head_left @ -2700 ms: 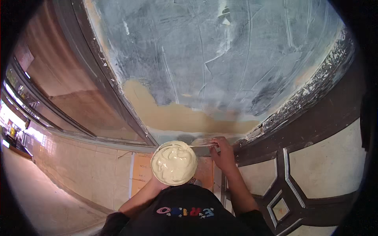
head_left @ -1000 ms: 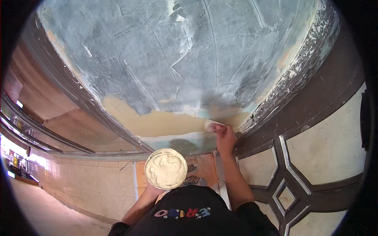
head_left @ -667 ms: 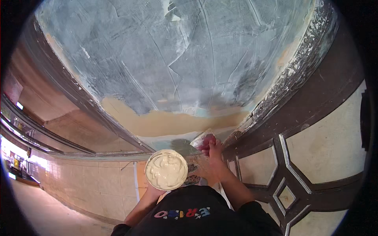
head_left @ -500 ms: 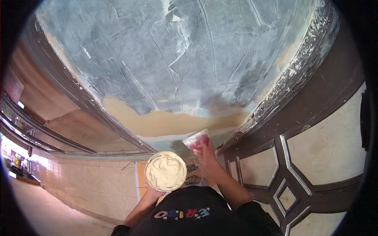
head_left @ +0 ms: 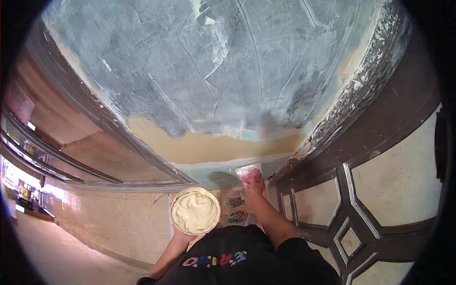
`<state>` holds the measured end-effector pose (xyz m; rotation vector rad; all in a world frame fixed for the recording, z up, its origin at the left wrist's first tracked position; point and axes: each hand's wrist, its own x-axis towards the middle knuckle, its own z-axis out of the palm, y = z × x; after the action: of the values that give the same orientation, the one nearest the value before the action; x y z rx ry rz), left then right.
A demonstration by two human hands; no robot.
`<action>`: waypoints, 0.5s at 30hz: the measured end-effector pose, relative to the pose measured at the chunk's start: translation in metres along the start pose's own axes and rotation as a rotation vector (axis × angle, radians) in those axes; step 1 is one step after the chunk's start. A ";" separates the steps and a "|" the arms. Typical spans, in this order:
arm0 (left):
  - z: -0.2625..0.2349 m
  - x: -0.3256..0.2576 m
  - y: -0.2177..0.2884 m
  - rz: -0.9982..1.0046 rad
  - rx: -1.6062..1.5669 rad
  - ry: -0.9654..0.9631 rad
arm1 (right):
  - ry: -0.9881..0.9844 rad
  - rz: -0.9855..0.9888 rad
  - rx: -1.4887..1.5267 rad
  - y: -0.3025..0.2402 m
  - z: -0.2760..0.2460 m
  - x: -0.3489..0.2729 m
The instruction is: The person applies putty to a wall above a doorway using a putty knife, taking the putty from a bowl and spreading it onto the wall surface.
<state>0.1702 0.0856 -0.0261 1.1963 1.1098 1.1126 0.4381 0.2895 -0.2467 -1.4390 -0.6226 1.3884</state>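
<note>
My left hand (head_left: 183, 237) supports a round container (head_left: 172, 212) from below, its fingers mostly hidden beneath it. Thick cream-coloured putty (head_left: 195, 210), swirled on top, fills it close to the rim. In my right hand (head_left: 255, 186) is a putty knife (head_left: 248, 169), held at the low part of the wall; its wide blade is smeared whitish and looks reddish near the fingers. Whether the blade touches the wall I cannot tell. Ahead rises the wall (head_left: 199, 85), grey-blue with cracks and ridges, with a tan band (head_left: 204, 148) across its lower part.
A dark-framed door (head_left: 344, 190) with pale panels stands at the right. Rough, flaking plaster (head_left: 375, 61) edges the wall there. A brown wooden frame (head_left: 114, 137) borders it on the left, above beige tiles (head_left: 137, 213).
My right hand has carried the putty knife to the right, and the blade is now more upright. The container of putty has shifted slightly left and down in view.
</note>
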 end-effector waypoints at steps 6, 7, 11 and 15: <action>-0.001 -0.006 -0.012 -0.014 -0.304 0.106 | -0.036 -0.081 0.175 -0.109 0.042 -0.050; 0.015 0.004 0.010 -0.144 -0.678 0.170 | -0.019 -0.157 0.202 -0.139 0.048 -0.058; 0.028 0.016 0.020 -0.209 -0.905 0.123 | -0.113 -0.196 0.189 -0.208 0.053 -0.063; 0.054 0.038 0.050 -0.127 -0.646 -0.015 | -0.085 -0.357 0.176 -0.191 0.016 -0.025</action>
<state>0.2257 0.1192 0.0250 0.6158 0.7128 1.2310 0.4688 0.3425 -0.0634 -1.0732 -0.7513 1.1924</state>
